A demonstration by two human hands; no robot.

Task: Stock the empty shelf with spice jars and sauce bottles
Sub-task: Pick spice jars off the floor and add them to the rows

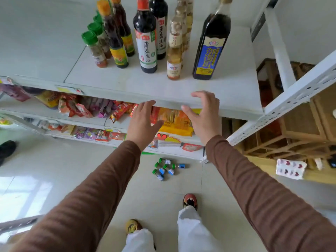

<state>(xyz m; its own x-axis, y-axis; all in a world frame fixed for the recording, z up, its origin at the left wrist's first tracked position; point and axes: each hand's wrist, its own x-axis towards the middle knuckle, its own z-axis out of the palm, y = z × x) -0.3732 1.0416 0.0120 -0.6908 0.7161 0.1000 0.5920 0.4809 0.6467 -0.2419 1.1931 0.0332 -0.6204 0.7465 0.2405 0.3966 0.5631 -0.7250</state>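
Head cam looks down past two brown sleeves at a white shelf [163,88]. Both hands hover just off its front edge, palms facing each other, nothing in them: left hand [143,122] has its fingers spread loose, right hand [204,113] is the same, its fingertips over the shelf lip. On the shelf, in short rows running front to back, stand green-capped spice jars [94,48] on the left, then orange-capped bottles [116,42], soy bottles [146,42] with white labels, pale vinegar bottles [174,51], and off to the right one dark bottle with a blue label [209,48]. More small jars [164,169] lie scattered on the floor tiles, below the hands and just in front of the lowest rack, where snack packets [101,110] fill the lower levels.
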